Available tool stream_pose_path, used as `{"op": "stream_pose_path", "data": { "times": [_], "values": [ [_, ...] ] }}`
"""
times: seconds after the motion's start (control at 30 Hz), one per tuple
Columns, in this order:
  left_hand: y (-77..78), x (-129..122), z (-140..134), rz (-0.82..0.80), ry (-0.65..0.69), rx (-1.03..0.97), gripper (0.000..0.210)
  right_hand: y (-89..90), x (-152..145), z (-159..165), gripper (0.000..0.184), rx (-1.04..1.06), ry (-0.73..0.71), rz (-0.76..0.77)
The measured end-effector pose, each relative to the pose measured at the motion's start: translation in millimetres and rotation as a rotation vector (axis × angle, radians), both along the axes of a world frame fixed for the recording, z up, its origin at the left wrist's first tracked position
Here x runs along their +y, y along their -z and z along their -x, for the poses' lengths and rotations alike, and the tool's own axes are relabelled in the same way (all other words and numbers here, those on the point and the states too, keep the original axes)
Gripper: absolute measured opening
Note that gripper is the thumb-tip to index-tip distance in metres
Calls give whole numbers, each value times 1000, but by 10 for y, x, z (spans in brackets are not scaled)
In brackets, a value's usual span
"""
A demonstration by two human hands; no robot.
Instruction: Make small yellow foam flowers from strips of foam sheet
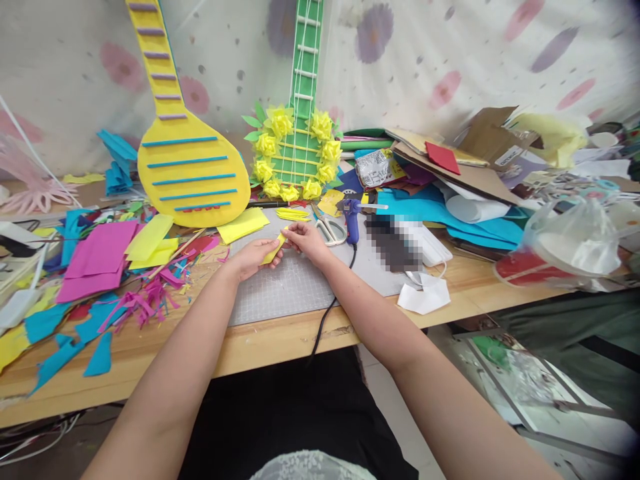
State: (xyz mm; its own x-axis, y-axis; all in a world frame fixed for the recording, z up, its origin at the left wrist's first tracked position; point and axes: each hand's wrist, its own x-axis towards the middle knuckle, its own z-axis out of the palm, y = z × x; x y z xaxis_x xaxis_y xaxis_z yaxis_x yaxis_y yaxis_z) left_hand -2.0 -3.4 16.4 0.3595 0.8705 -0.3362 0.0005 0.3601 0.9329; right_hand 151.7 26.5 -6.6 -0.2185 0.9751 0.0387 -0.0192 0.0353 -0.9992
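Note:
Between my two hands is a small strip of yellow crepe paper (273, 253). My left hand (255, 257) is closed around its lower part. The fingertips of my right hand (306, 241) pinch its upper end. Both hands are over the grey cutting mat (280, 293). Just beyond them lie a small stack of yellow paper pieces (293, 214) and a larger folded yellow sheet (243, 225). Scissors with white handles (332, 232) rest to the right of my right hand, beside a purple glue gun (352, 220).
Behind stand a yellow lute-shaped cutout (193, 163) and a green one (306, 73) with yellow paper flowers. Magenta paper (97, 260) and scraps cover the left. Right are a white mask (425, 293), stacked cardboard (455, 170) and a bagged red cup (535, 267). The glue gun's cord (327, 310) crosses the mat.

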Motion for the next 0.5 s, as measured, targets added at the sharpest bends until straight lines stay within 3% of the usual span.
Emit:
{"op": "stream_pose_path", "data": {
  "times": [0.27, 0.5],
  "values": [
    [-12, 2, 7, 57, -42, -66, 22, -31, 13, -21, 24, 54, 70, 23],
    [-7, -5, 6, 37, -27, -121, 21, -29, 0, -30, 23, 51, -9, 36]
  ]
}}
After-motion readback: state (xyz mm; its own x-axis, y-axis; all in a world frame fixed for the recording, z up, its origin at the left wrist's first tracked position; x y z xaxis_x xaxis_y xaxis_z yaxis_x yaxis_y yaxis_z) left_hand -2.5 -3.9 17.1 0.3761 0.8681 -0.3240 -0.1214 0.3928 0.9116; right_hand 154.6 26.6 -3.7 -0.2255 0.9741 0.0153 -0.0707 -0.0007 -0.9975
